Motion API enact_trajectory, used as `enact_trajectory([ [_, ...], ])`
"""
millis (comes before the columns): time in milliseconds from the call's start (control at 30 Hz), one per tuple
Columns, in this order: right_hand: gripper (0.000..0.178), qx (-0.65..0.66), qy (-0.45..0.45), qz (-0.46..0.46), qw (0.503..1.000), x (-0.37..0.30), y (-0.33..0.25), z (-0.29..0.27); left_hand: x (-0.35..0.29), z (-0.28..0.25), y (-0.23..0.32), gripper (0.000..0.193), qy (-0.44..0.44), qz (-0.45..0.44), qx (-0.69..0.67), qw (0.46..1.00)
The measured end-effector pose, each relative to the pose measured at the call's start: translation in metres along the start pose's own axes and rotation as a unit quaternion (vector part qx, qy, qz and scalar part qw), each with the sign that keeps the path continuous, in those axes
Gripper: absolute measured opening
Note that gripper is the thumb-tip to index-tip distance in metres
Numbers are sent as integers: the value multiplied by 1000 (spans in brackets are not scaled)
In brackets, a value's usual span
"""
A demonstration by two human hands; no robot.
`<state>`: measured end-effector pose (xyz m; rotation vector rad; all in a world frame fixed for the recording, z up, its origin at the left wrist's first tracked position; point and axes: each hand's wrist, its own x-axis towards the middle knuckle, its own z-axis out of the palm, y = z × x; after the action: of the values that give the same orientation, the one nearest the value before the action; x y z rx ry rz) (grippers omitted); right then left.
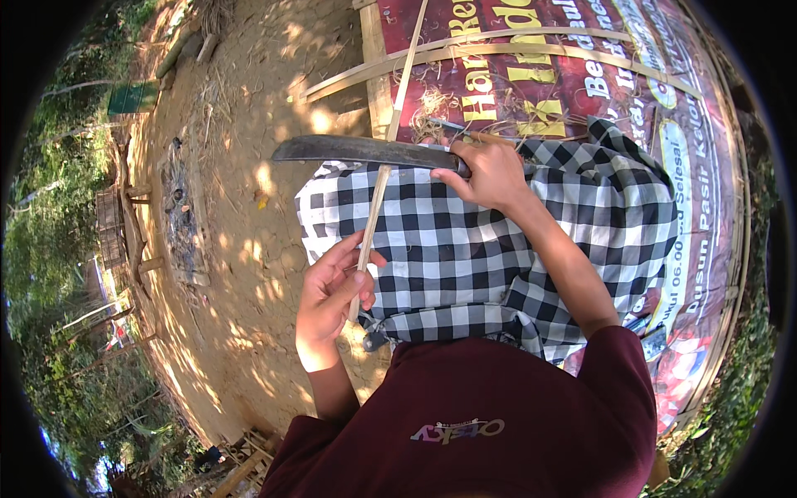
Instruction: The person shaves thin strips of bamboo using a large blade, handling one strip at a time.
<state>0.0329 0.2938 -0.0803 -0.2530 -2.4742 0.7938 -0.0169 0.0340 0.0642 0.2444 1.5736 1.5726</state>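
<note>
The person's left hand (336, 286), 8 o'clock of centre: one hand, thumb and fingers pinching a wood strip (375, 216); thumb hides a bit near its lower end. Strip: one held, pale, thin, narrow, running 7 to 12 o'clock, top cut off by frame. Knife (357, 151), 11 o'clock: one, dark curved blade, tip toward 9, crosses over strip, hiding a short stretch; contact unclear. Black-and-white checked cloth (465, 257) below. Right hand (490, 170), between 1 and 2: fingers closed round knife handle, mostly hidden. Banner (581, 108), 2 o'clock: two more strips (540, 50) across it.
</note>
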Motion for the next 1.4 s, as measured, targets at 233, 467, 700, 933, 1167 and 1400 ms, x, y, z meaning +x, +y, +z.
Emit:
enact_trajectory([
  [233,48,43,-93,28,994,1,-6,-8,4,-2,-20,36,14,-145,-235,961],
  [467,63,72,-127,-142,979,-11,-41,-4,9,20,-22,30,101,-138,-62,983],
  [700,63,26,-74,-62,995,-4,-16,5,11,21,-25,35,114,-74,98,986],
  [933,63,43,-116,-96,988,-12,-39,-8,14,36,-25,35,118,-80,102,985],
  [1167,63,8,-71,-37,997,-5,-28,-8,7,38,-29,36,121,-49,148,980],
  [1400,60,18,-106,-115,988,-15,-46,-10,4,31,-25,28,122,-88,111,982],
])
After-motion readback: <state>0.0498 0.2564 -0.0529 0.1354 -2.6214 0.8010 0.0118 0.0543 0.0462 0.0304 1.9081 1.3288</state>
